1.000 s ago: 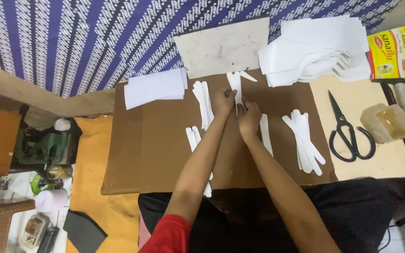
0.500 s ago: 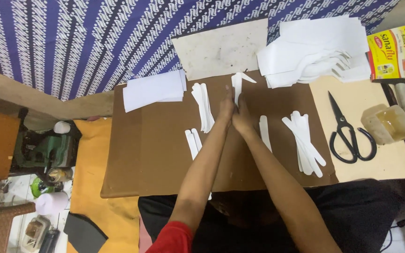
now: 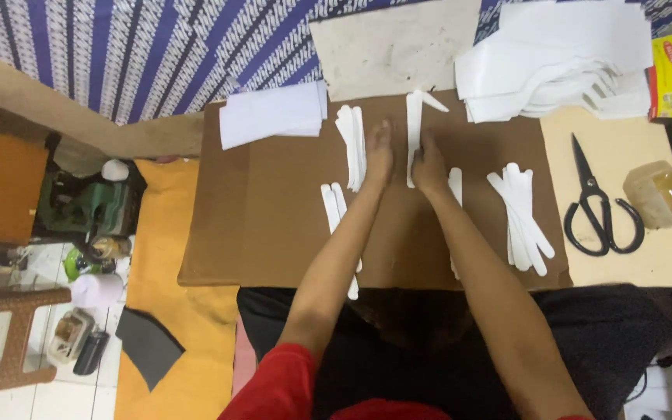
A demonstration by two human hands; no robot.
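Both hands meet at a long white paper strip (image 3: 414, 128) lying on the brown cardboard surface (image 3: 274, 225). The left hand (image 3: 379, 152) lies flat and open just beside the strip; the right hand (image 3: 429, 163) rests on its lower end, fingers curled, though a real grip cannot be told. 1 pair of black scissors (image 3: 596, 206) lies well apart to the right.
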